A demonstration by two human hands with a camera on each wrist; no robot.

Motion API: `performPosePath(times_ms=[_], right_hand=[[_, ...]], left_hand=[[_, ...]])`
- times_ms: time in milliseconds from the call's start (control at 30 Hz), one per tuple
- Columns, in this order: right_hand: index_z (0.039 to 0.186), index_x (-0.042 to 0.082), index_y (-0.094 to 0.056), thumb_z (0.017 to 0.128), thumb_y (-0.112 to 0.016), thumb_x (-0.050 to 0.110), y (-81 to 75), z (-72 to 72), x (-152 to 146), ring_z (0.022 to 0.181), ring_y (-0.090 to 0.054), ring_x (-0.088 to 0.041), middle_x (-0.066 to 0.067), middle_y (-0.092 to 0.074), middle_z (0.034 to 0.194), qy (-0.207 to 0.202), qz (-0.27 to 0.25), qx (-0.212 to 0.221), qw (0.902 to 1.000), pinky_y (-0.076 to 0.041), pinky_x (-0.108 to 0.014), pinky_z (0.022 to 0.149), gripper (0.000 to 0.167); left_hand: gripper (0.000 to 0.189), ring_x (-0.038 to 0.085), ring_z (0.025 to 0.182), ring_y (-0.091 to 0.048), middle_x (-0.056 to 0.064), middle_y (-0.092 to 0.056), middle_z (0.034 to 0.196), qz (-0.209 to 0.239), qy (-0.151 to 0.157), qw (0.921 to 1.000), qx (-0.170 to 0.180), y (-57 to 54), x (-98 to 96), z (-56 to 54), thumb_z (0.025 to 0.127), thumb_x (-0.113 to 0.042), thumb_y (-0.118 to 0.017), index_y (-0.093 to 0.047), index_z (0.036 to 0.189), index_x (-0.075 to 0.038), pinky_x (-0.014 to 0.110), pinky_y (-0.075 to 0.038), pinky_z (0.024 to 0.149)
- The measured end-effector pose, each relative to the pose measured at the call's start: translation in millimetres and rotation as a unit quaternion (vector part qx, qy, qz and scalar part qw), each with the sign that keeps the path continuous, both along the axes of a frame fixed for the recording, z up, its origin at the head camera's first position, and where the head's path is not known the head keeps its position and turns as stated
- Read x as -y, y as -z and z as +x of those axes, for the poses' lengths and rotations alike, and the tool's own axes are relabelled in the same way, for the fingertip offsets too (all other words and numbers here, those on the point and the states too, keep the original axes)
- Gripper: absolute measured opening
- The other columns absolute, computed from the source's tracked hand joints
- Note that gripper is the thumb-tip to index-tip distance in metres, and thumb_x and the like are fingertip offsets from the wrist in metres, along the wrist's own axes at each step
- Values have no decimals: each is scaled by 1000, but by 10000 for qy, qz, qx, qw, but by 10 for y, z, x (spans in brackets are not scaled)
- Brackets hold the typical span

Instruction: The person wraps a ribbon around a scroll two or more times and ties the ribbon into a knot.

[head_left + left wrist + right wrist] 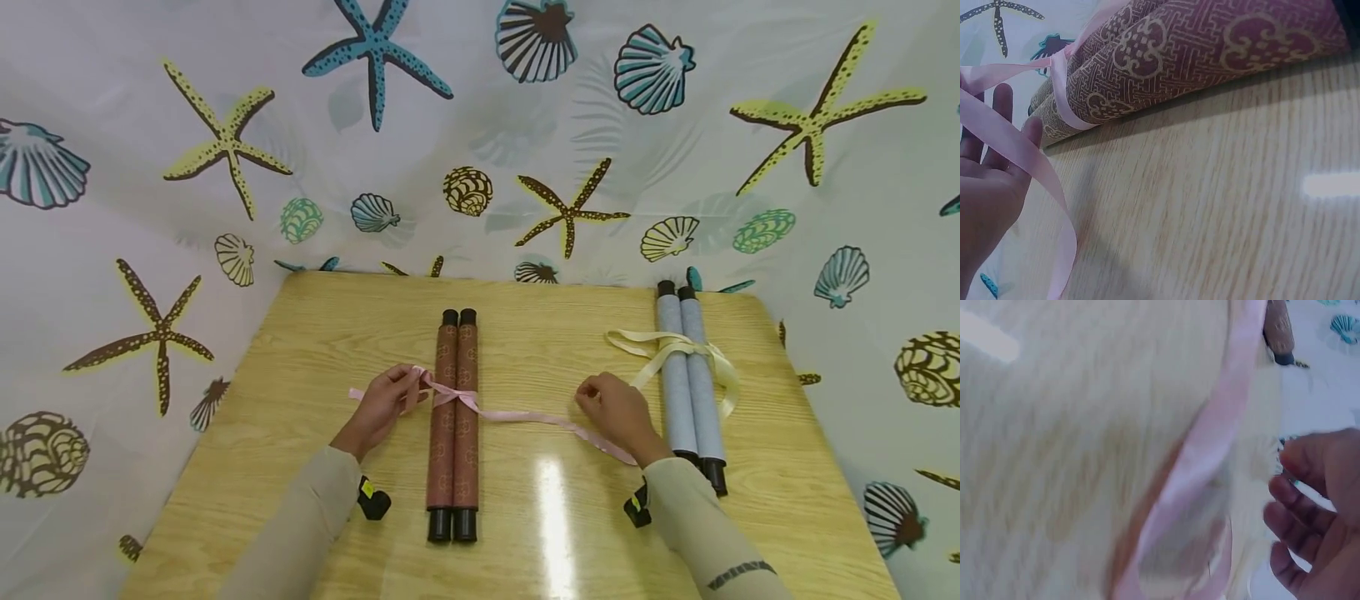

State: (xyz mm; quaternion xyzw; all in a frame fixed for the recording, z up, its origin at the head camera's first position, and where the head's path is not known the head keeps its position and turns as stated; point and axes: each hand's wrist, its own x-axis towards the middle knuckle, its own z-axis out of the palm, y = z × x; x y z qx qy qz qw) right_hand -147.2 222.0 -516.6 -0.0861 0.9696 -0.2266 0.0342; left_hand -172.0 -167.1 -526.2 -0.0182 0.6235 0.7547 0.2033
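Two brown patterned scrolls (pixel 454 450) with black end knobs lie side by side, a pink ribbon (pixel 517 416) tied round their middle. On their left, my left hand (pixel 384 408) pinches one part of this ribbon, and in the left wrist view the ribbon (pixel 1013 147) crosses its fingers and hangs in a loop. To the right, my right hand (pixel 617 412) hovers near the ribbon's long tail with loosely bent fingers. In the right wrist view nothing is between its fingers (pixel 1297 503), and the ribbon (pixel 1210 434) runs apart from them.
Two light blue scrolls (pixel 678 400), tied with a cream ribbon (pixel 660 358), lie at the right of the wooden table (pixel 337 308). A white cloth (pixel 465 125) printed with starfish and shells surrounds the table at the back and sides.
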Motion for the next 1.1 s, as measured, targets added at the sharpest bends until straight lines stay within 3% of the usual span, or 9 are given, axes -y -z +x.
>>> performPosePath(times_ms=[100,233,333,433,533,633,767,900,1100], right_hand=[[105,7,-73,93,-63,16,-49,-22,-170,77,-65,-24,-13,-69,98,409,441,73,9982,-52,-41,63,18],[115,4,-71,89,-62,17,-110,-37,-332,73,-62,-23,-20,-70,109,591,955,717,9911,-51,-40,58,30],[106,4,-73,89,-62,17,-126,-29,-400,68,-59,-20,-17,-72,101,720,1076,1017,9864,-49,-38,55,24],[92,7,-74,93,-63,17,-137,-38,-426,62,-57,-18,-10,-71,83,785,1118,990,9857,-46,-36,53,15],[88,10,-73,95,-63,19,-184,-123,-358,63,-59,-18,-8,-71,81,700,977,864,9890,-47,-36,53,15],[98,10,-74,97,-63,25,-302,-270,-196,71,-65,-21,-10,-73,92,483,509,682,9952,-51,-37,57,18],[106,7,-74,99,-62,28,-490,-544,187,84,-68,-25,-13,-74,101,62,-570,527,9970,-55,-40,69,25],[109,5,-73,99,-63,26,-594,-841,651,88,-67,-26,-15,-73,105,-276,-1642,578,9843,-54,-39,76,26],[109,1,-72,99,-64,22,-595,-1147,1352,92,-67,-36,-19,-73,104,-682,-2675,781,9580,-53,-30,73,24]], left_hand=[[12,6,102,-64,-13,-69,100,-202,-71,9997,-75,0,-15,16,103,-27,-57,-68,103,-25,46,-47,109],[14,8,99,-67,-15,-70,95,-411,-229,9988,-109,16,-10,39,100,-18,-60,-71,102,-27,39,-54,99],[17,9,96,-68,-15,-71,93,-441,-368,9982,-150,44,-14,51,98,-14,-63,-73,99,-28,33,-58,91],[21,8,92,-70,-15,-73,91,-379,-520,9977,-202,68,-31,53,97,-10,-64,-73,96,-28,29,-59,85],[22,4,88,-71,-15,-73,89,-351,-662,9969,-248,78,-30,59,96,-7,-65,-72,94,-28,25,-58,80],[18,1,86,-71,-16,-73,87,-316,-699,9967,-281,81,-33,64,96,-6,-65,-69,98,-23,22,-57,77],[18,0,85,-70,-18,-73,85,-328,-640,9970,-299,77,-29,83,97,-6,-63,-60,114,-11,21,-56,76],[28,0,86,-70,-19,-73,86,-336,-639,9971,-235,79,-34,121,97,-5,-62,-58,125,-5,22,-55,77],[20,2,85,-71,-15,-74,87,-333,-797,9961,-168,103,-46,181,96,-4,-64,-71,98,-22,25,-55,76]])
